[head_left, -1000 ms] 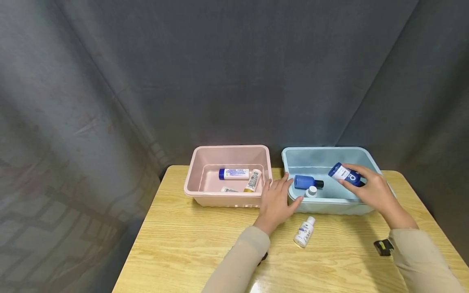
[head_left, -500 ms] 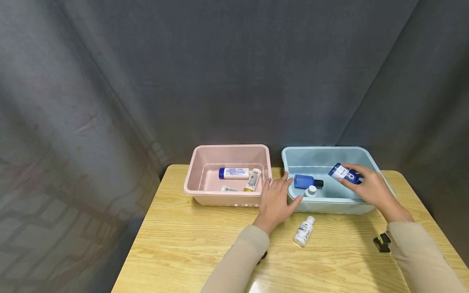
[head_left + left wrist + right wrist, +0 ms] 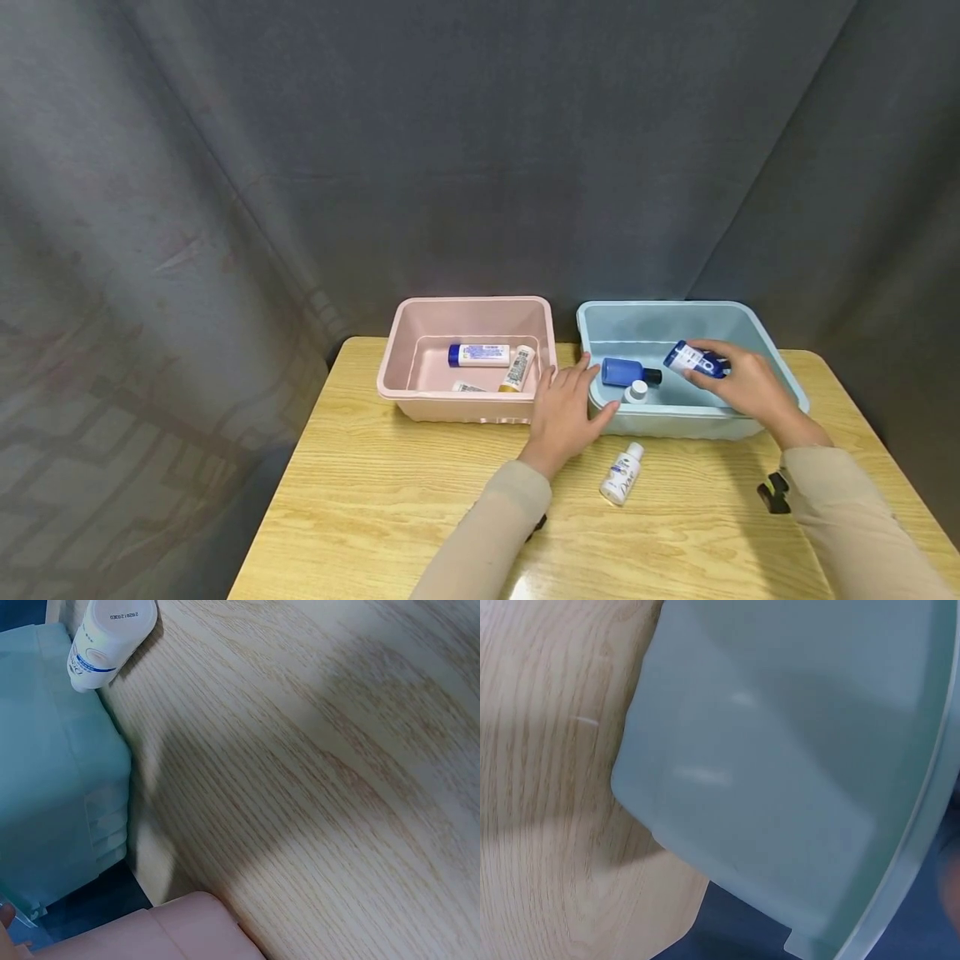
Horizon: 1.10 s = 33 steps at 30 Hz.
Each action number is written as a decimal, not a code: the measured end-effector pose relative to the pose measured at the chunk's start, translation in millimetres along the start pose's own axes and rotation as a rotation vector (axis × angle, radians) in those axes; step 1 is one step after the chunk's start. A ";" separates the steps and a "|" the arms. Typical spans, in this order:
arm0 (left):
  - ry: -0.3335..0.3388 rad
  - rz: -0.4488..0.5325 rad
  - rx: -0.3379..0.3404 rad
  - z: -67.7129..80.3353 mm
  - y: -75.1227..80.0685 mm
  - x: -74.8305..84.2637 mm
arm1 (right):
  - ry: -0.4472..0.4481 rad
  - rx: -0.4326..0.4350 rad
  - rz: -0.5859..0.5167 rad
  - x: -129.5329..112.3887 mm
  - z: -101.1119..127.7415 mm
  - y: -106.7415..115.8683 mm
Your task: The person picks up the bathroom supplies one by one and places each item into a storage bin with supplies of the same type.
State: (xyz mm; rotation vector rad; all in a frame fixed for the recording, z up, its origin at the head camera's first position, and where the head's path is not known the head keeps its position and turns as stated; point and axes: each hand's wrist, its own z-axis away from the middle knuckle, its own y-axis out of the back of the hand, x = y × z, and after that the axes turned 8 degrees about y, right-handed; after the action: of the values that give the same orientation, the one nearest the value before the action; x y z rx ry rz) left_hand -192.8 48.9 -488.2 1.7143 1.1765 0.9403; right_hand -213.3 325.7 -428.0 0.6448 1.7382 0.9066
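Note:
My right hand [image 3: 750, 384] pinches a small dark blue bottle with a white label [image 3: 694, 360] inside the blue bin [image 3: 671, 310], above its floor. On that bin's floor lie a blue bottle with a black cap [image 3: 622, 372] and a white-capped bottle [image 3: 637, 392]. My left hand [image 3: 564, 415] rests with fingers spread at the neighbouring rims of the blue bin and the pink bin [image 3: 465, 407]. A white Dove bottle [image 3: 620, 475] lies on the table in front of the blue bin; the left wrist view also catches this white bottle [image 3: 112, 637].
In the pink bin lie a white tube with a blue cap [image 3: 480, 356], a tube with a yellow cap [image 3: 517, 370] and a partly hidden white item [image 3: 468, 387]. Both bins stand on the wooden table [image 3: 375, 500], against a dark curtain [image 3: 480, 167].
My right hand has moved slightly left and down with the dark blue bottle, deeper into the blue bin. My left hand has stayed in place.

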 end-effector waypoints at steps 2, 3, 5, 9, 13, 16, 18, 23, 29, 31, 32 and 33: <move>0.002 0.000 -0.001 -0.2 0.0 -0.2 | -0.008 -0.022 -0.007 -0.2 -1.1 -1.8; 0.003 -0.001 -0.003 -0.3 0.0 -0.4 | -0.010 -0.031 -0.009 0.0 -1.6 -2.6; 0.005 -0.003 -0.006 -0.4 0.1 -0.9 | -0.021 -0.052 -0.013 0.3 -2.3 -4.5; 0.004 -0.006 -0.015 -0.8 -0.7 -2.1 | -0.044 -0.092 -0.012 2.2 -3.4 -7.5; 0.005 -0.021 -0.017 -2.2 -2.0 -2.9 | -0.032 -0.110 0.008 5.4 -5.0 -9.2; 0.005 -0.028 -0.014 -3.1 -2.0 -2.9 | 0.003 -0.107 0.025 8.4 -6.0 -9.9; 0.005 -0.026 -0.011 -3.3 -1.7 -2.8 | 0.031 -0.099 0.036 10.0 -6.5 -10.3; 0.002 -0.026 -0.012 -3.3 -1.2 -3.3 | 0.065 -0.099 0.052 12.2 -8.0 -10.9; -0.004 -0.027 -0.015 -2.2 -1.1 -3.8 | 0.052 -0.117 0.043 12.1 -7.4 -10.6; -0.007 -0.019 -0.010 -1.2 -1.5 -2.8 | 0.041 -0.126 0.038 11.6 -5.9 -9.9; -0.008 -0.017 -0.009 -0.5 -1.5 -2.1 | 0.034 -0.132 0.036 11.3 -5.0 -9.6; -0.010 -0.016 -0.006 0.1 -1.9 -1.6 | 0.030 -0.137 0.033 11.1 -4.1 -9.2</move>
State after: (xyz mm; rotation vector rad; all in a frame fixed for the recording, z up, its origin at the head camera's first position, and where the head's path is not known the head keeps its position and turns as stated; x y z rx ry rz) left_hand -193.7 47.8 -490.2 1.7002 1.1784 0.9240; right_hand -220.8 328.0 -440.7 0.5736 1.6790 1.0532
